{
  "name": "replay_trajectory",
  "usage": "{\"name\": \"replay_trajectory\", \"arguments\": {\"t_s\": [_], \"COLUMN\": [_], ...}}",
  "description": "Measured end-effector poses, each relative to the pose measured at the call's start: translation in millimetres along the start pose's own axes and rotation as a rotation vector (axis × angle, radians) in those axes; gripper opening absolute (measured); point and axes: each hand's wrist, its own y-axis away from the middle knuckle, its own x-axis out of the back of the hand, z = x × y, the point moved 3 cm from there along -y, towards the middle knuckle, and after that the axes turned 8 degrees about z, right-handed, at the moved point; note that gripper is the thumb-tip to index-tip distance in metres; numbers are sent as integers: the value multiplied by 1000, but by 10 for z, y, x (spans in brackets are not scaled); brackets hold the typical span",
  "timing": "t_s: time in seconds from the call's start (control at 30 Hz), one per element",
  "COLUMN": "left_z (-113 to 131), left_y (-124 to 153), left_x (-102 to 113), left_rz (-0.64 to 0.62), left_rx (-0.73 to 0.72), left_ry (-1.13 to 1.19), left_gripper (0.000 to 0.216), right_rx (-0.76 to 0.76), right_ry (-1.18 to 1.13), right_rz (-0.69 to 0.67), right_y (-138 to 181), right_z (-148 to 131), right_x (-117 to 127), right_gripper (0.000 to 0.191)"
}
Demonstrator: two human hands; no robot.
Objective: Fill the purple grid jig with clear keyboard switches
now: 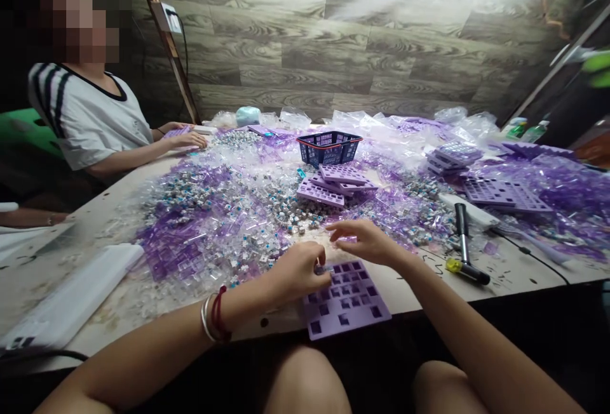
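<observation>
My left hand [298, 267] is over the upper left of a light purple plate [352, 323] with rows of square holes. Its thumb and forefinger pinch a small greyish, partly clear piece [322, 270], too small to name surely. The plate lies at the table's front edge, slightly turned. Past its far edge hovers my right hand [366, 241], palm down, fingers stretched and apart, with nothing visible in them. Just beyond that hand spreads a heap of small white-and-blue pieces [290, 211] resembling key switches, mixed with clear and purple plastic caps [174, 246].
A dark blue basket [328, 149] stands behind stacked purple plates [321, 193]. To the right lie a hammer-like tool [462, 242] and a white power strip [469, 212] with a cable. At left are a long white box [79, 296] and a co-worker [102, 125] seated at the table.
</observation>
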Motion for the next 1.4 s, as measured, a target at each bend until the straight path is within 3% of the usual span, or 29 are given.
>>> {"name": "replay_trajectory", "arguments": {"t_s": [0.1, 0.23, 0.53, 0.67, 0.87, 1.03, 1.23, 1.4], "left_z": [-14, -21, -9, -12, 8, 47, 60, 82], "left_y": [12, 24, 57, 35, -31, 8, -60, -245], "left_x": [-34, -67, -65, -84, -33, 50, 48, 119], "left_rz": [1, 17, 13, 4, -106, -178, -199, -353], "left_rx": [-53, -84, -114, -115, -90, -1, 56, 169], "left_ry": [-49, -57, -106, -136, -83, -67, -133, -192], "left_gripper": [14, 10, 12, 15, 16, 16, 13, 23], "right_rx": [-44, -36, -90, -42, 46, 76, -83, -119], "right_ry": [222, 480, 537, 486, 332, 133, -134, -194], "right_rz": [165, 155, 196, 200, 228, 224, -26, -83], "right_y": [-163, -361, -523, -499, -444, -270, 61, 242], "right_z": [82, 58, 113, 91, 51, -1, -40, -25], "right_x": [-95, -319, -436, -410, -265, -91, -39, -122], "right_gripper": [32, 27, 16, 15, 22, 18, 16, 15]}}
